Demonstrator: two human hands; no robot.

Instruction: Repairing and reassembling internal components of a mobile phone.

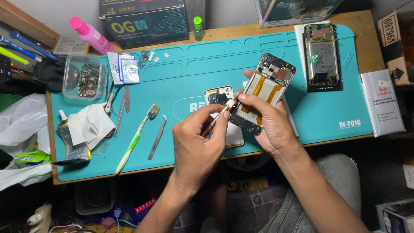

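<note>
While the opened phone frame (264,92) was held above the teal work mat (185,73) in the right hand (266,125), its back had already been taken off, so that the orange flex strips and the small boards inside lay bare. The frame was clasped by its lower part, tilted, the thumb laid across its left edge. A thin brown-handled tool (217,117) was pinched in the closed grip of the left hand (199,144), its tip set against the frame's lower left corner. Whether any part had been freed there could not be told. A second opened phone (322,56) was seen at the far right of the mat, and a rear cover (221,96) lay beneath the hands. A toothbrush (137,137) and tweezers (157,137) lay unused on the mat.
</note>
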